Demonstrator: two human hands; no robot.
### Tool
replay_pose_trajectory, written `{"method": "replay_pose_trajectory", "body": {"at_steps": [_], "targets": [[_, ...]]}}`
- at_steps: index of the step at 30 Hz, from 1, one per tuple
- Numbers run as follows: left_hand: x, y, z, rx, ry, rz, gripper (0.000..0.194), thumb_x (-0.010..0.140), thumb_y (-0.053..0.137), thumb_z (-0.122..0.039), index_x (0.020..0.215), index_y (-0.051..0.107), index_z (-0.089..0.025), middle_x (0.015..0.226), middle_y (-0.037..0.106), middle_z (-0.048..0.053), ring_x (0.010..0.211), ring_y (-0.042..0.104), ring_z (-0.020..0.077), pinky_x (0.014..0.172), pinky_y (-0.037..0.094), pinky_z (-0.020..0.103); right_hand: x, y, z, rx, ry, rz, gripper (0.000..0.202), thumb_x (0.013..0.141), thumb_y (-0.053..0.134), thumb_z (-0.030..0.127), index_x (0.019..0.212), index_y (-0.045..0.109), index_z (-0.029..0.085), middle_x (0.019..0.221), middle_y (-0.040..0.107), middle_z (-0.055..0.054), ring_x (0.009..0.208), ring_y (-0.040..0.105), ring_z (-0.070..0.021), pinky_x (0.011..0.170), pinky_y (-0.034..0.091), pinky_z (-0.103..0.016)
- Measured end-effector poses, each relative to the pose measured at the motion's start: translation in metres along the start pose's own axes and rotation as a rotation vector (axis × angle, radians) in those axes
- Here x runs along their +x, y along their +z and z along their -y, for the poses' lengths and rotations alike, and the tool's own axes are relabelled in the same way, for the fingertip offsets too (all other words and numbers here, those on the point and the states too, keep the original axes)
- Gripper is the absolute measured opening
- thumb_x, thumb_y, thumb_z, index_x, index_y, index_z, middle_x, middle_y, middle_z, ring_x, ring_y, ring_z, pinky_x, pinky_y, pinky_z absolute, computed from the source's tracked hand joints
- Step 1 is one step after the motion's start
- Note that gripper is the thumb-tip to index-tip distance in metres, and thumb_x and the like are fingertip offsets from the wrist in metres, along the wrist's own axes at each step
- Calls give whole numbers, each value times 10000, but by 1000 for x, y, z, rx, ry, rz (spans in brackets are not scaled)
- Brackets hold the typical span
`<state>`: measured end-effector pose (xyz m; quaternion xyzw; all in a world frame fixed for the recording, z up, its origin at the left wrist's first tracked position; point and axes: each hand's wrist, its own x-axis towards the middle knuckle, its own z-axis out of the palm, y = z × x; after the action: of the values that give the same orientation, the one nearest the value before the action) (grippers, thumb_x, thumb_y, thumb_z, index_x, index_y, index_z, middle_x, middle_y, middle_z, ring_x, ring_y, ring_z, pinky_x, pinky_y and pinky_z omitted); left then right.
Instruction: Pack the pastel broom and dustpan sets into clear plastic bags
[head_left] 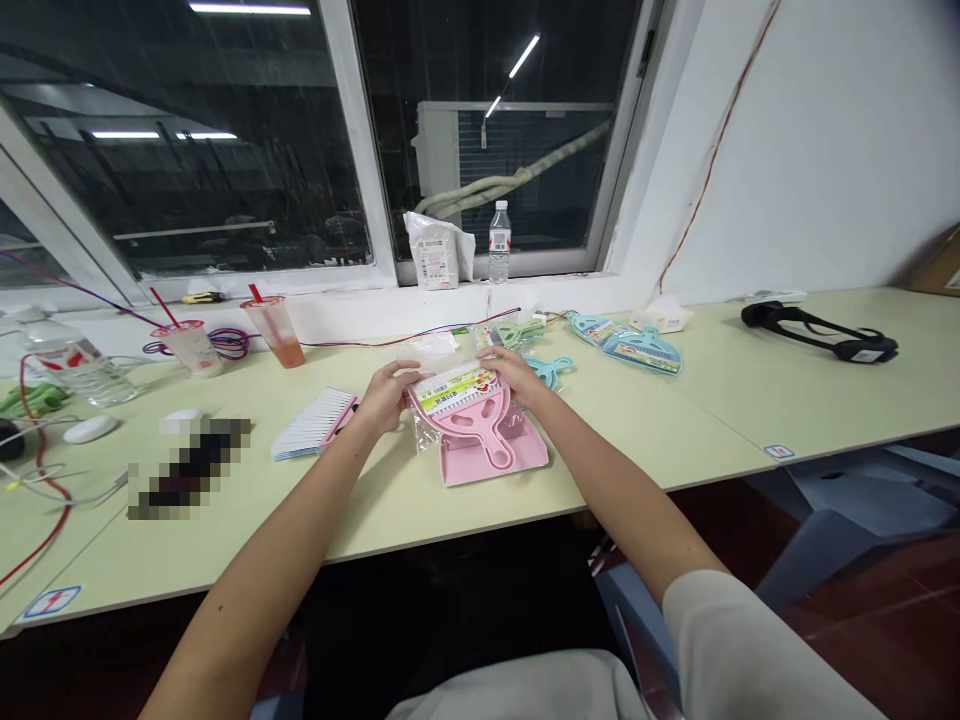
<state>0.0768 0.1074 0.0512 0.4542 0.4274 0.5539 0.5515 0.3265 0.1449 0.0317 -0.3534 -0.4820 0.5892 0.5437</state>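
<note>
One long pale table [675, 430] spreads under the pink packet [461, 392], which sits at the centre of the clock, with the near edge at six o'clock. A black headset [862, 347] lies far out towards three, and teal packets [646, 350] overlap at two. The pink packet itself, a handled piece and a paper label in clear film, is held between both hands, its handle pointing to five. Film bunches loosely at its left side; a sharp pull there could tear it suddenly and let the contents slip.

A pink dustpan [529, 455] shows at five, below the packet; whether they touch, I cannot tell. It lies near the table edge, so a knock from the packet could push it off. A white-bristled brush [315, 424] rests at nine, close to the left forearm, where an outward elbow could shove it. A red-strawed cup [277, 335] at ten might spill if swept.

The left hand [390, 393] has fingers and thumb clamped on the packet's left side; the right hand [517, 375] grips its upper right.
</note>
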Motion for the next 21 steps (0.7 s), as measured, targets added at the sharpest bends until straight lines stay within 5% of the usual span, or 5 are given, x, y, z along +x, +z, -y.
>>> {"method": "replay_pose_trajectory", "body": {"at_steps": [4,12,21], "targets": [[-1,0,0,14,22,-10,390,707,808,-178,1064,653,-154,964,782,163,760,742,243,617,580,314,3,3,-6,-13,-63,-89,154,724,715,175,869,690,218,663,680,45,597,672,-147,580,560,-246],[1,5,6,-6,127,-23,317,660,825,-171,955,719,-122,959,784,174,835,743,264,661,589,331,1,-4,5,-50,18,-14,356,631,658,137,973,704,226,611,639,41,582,652,-183,538,541,-278],[11,1,20,151,358,-21,347,717,816,-375,990,787,-162,1088,778,139,795,688,209,558,478,256,8,-3,-3,-165,-133,-97,289,597,744,304,871,688,231,652,622,42,615,601,-182,597,489,-306]]}}
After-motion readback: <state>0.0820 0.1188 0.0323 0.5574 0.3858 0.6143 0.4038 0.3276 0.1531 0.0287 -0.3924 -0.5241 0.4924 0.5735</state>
